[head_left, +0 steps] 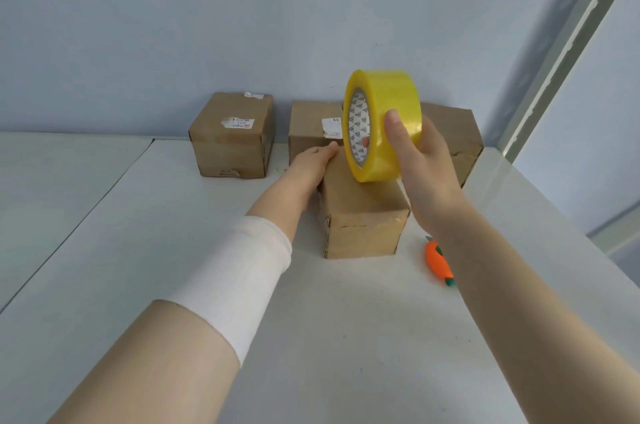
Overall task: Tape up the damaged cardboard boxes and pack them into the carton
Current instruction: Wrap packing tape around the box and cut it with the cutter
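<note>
A yellow tape roll (384,112) is held upright just above a small cardboard box (363,216) in the middle of the white table. My right hand (426,164) grips the roll, thumb on its outer face and fingers through the core. My left hand (311,164) rests flat on the far left top edge of that box. Behind stand a labelled box (232,136) at the left, a second labelled box (311,126) in the middle, and a larger carton (457,139) at the right, partly hidden by the roll and my hand.
An orange carrot-shaped cutter (438,262) lies on the white table (311,337) just right of the near box, under my right forearm. A blue wall closes the back. A white frame runs along the right side. A table seam runs on the left.
</note>
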A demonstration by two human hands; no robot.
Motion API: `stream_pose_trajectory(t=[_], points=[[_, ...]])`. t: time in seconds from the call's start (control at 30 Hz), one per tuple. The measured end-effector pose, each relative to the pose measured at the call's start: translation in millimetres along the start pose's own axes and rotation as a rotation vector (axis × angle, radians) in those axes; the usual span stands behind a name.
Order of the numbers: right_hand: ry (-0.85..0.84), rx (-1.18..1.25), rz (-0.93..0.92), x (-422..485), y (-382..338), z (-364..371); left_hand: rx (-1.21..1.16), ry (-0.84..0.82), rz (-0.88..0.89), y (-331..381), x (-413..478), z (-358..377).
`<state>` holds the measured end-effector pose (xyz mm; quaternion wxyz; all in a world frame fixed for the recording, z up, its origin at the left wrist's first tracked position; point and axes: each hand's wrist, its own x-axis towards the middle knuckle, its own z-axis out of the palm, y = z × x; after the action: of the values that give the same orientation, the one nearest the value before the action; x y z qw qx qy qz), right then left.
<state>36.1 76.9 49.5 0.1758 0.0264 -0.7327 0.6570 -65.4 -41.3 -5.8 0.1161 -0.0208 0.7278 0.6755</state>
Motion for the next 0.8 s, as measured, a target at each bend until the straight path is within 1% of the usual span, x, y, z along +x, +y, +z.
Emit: stream_pose_trajectory(t=[0.07,0.13,0.2,0.27,0.3,0.37,0.47,0.53,0.6,0.7,0.77,0.8], points=[[0.047,0.019,-0.051,-10.7,3.7,-3.6,0.018,-0.007,0.007,-1.7,4.2,-0.6],[0.035,0.034,-0.083,-18.8,4.9,-10.1,-0.005,-0.001,0.019,-3.4,5.7,0.2],[-0.06,0.087,-0.075,-24.0,5.9,-15.0,-0.021,-0.002,0.012,-4.8,5.9,1.2],[-0.16,0.019,-0.095,-28.4,8.7,-15.0,-0.018,0.0,0.012,-4.4,6.2,1.1],[-0.177,-0.026,-0.106,-30.7,10.0,-13.6,-0.017,0.002,0.018,-3.9,6.2,1.0],[-0.131,-0.04,-0.122,-35.7,8.4,-13.7,-0.016,-0.003,0.024,-3.1,5.5,0.9],[-0.002,0.011,-0.15,-52.5,-5.4,-18.8,0.004,-0.025,0.013,-1.6,4.2,0.8],[0.026,0.012,-0.116,-75.0,-9.9,-24.7,-0.012,-0.027,0.016,-1.8,3.8,0.2],[0.033,-0.033,-0.044,-101.9,-3.5,-26.9,-0.026,-0.033,0.028,-3.2,3.8,-0.2],[0.046,-0.076,0.088,-123.8,14.6,-24.9,0.038,-0.035,0.045,-2.7,1.7,1.4],[0.054,-0.075,0.114,-124.9,18.9,-22.1,0.108,0.019,0.111,-1.3,-2.4,2.4],[0.058,-0.072,0.118,-124.0,18.7,-22.2,0.153,0.072,0.204,-1.1,-7.5,0.5]])
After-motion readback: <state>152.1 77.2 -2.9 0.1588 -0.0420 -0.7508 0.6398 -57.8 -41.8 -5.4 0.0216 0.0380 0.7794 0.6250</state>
